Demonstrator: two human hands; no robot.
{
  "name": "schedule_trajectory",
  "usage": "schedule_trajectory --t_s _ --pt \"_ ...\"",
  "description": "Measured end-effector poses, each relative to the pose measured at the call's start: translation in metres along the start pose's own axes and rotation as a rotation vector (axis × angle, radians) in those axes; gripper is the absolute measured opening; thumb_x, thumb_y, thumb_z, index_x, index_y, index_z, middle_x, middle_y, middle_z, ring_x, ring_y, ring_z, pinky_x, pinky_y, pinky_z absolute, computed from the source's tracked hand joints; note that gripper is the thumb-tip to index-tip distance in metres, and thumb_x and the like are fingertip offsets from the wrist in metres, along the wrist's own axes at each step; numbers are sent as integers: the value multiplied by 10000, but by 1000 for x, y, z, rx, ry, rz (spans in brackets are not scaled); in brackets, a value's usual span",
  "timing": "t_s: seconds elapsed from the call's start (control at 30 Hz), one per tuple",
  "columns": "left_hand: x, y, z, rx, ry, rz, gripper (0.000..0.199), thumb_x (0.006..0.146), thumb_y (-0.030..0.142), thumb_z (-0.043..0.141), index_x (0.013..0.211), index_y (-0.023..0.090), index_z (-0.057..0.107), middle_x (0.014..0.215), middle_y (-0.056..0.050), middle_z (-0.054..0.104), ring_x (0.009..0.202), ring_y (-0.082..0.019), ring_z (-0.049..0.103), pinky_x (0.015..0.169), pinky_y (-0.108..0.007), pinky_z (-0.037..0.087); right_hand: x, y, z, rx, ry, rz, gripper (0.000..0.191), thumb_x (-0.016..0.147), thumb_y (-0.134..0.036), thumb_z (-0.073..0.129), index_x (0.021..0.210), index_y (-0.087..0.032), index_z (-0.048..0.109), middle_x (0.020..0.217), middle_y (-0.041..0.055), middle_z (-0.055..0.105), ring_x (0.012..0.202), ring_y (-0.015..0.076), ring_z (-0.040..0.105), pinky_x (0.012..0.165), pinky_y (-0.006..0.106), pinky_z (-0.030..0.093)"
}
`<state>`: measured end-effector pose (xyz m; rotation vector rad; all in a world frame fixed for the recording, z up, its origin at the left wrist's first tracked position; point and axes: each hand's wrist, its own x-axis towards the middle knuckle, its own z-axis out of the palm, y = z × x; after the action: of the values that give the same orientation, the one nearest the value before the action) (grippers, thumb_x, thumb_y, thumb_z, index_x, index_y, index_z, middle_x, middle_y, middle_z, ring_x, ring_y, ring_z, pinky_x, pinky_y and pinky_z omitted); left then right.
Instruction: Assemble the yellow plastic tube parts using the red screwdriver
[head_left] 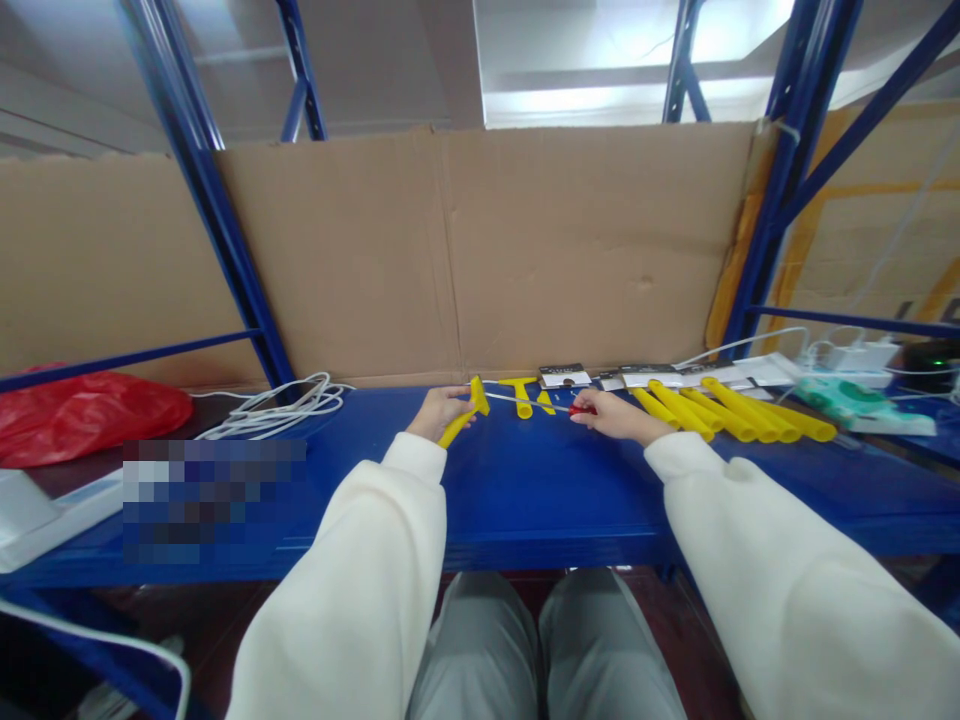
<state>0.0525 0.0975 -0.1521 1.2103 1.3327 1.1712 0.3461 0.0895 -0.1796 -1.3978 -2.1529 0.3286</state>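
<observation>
My left hand (441,412) is closed around a yellow T-shaped handle (459,425), its crosspiece tilted up near the fingers. In my right hand (609,415) is a screwdriver with a red grip (576,409). The screwdriver's long metal shaft (529,403) points left, towards the head of the yellow handle; I cannot tell whether its tip touches. Just behind the shaft, another yellow T-shaped handle (523,400) lies on the blue table. A small yellow piece (546,402) rests beside it.
Several yellow tubes (720,412) lie to the right, with packaged pieces with white labels (566,376) along the cardboard wall (450,260). At left are a coiled white cable (281,405) and a red bag (90,412). Blue posts (225,230) frame the table (555,500).
</observation>
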Motion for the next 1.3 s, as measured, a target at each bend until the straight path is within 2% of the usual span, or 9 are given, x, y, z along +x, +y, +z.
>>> schedule_trajectory --t_s 0.2,0.4,0.87,1.1,1.3 --pt "11 -7 0 -62 8 46 500 694 -85 706 1177 42 696 574 -20 690 464 -112 634 524 -185 536 2 1 2 0 0 -13 101 854 -282 572 786 -212 548 739 45 657 722 200 612 693 308 478" --pt "19 -12 -2 -35 -16 64 469 696 -86 675 1134 77 725 563 -10 689 469 -116 636 530 -188 536 2 0 3 11 3 -14 101 847 -281 576 782 -216 536 735 44 655 687 195 607 671 306 474" --pt "19 -11 0 -23 -1 66 455 712 -98 666 1127 79 727 564 -3 686 475 -106 633 554 -187 540 1 -1 2 -10 -13 14 104 860 -278 571 782 -217 539 719 39 654 706 196 617 674 300 478" --pt "20 -11 1 -17 27 66 483 680 -86 727 1136 73 733 568 -12 682 485 -115 635 565 -206 542 1 1 3 -4 -6 -7 135 861 -327 596 800 -212 561 734 42 663 718 196 620 666 296 480" --pt "16 -8 4 -1 52 70 470 708 -112 659 1150 39 714 567 -19 685 477 -114 626 574 -208 542 1 -1 2 -2 -9 5 113 856 -278 577 771 -216 538 727 37 654 735 199 621 691 300 478"
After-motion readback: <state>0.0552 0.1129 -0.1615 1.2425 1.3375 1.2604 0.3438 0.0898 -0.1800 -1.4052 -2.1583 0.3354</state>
